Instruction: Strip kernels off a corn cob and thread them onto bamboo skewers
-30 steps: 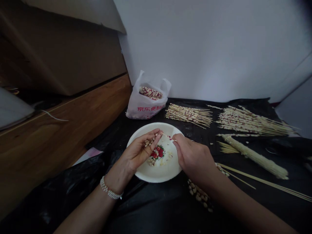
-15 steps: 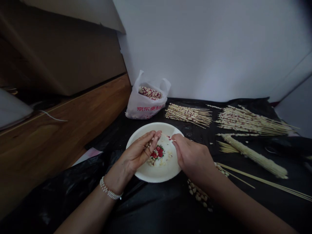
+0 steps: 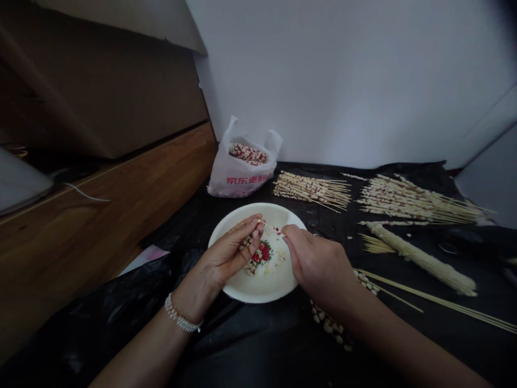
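Above a white enamel basin (image 3: pixel 258 296) with a red floral print, both hands work close together. My left hand (image 3: pixel 230 250) is closed round several corn kernels (image 3: pixel 245 242), with a pale kernel between its thumb and fingertips. My right hand (image 3: pixel 319 261) grips a thin bamboo skewer (image 3: pixel 268 226) that points left toward those fingertips. A few red kernels (image 3: pixel 277 230) show near the right fingers; whether they are all on the skewer I cannot tell. Loose pale kernels (image 3: pixel 280 258) lie in the basin.
Behind the basin stands a white plastic bag (image 3: pixel 242 180) of corn cobs (image 3: pixel 247 153). Kernel-threaded skewers lie in a smaller bundle (image 3: pixel 311 188) and a larger bundle (image 3: pixel 407 200). At right are a stripped cob (image 3: pixel 424 258) and bare skewers (image 3: pixel 440 303) on black plastic sheeting (image 3: pixel 250 345).
My right hand has shifted slightly left with the skewer. A pale kernel now shows at my left fingertips, by the skewer's end.
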Motion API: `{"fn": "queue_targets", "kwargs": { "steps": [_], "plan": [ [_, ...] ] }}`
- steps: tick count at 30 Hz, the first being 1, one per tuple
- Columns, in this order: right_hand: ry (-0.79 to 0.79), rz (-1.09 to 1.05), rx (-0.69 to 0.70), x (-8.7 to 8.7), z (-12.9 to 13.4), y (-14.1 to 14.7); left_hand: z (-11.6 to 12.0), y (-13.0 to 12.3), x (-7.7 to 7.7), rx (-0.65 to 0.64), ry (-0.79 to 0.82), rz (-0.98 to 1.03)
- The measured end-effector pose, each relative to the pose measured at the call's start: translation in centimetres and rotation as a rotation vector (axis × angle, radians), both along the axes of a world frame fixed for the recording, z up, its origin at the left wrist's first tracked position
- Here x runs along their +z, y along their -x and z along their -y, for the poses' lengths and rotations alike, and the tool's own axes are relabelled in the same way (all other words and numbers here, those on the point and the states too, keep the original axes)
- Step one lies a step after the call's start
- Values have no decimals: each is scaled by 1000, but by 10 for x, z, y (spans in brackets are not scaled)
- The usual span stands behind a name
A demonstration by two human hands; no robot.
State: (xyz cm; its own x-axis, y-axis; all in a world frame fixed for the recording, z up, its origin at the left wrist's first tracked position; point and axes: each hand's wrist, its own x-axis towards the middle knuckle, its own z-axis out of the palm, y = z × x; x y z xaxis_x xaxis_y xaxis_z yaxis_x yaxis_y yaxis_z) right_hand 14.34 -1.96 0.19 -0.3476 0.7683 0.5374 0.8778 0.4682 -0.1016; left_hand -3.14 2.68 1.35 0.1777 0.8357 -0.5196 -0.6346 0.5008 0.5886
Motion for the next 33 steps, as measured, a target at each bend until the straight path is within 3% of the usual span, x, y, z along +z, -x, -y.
{"fn": "queue_targets", "kwargs": {
  "steps": [12,21,33],
  "plan": [
    [-10,13,17,-2,0,0,-2,1,-4,-16,-2,43],
    [-35,23,-4,-2,1,1,2,-1,3,-28,0,-32],
    [-30,19,-6,-5,2,5,-1,4,-13,-61,-85,-96]
  ]
}}
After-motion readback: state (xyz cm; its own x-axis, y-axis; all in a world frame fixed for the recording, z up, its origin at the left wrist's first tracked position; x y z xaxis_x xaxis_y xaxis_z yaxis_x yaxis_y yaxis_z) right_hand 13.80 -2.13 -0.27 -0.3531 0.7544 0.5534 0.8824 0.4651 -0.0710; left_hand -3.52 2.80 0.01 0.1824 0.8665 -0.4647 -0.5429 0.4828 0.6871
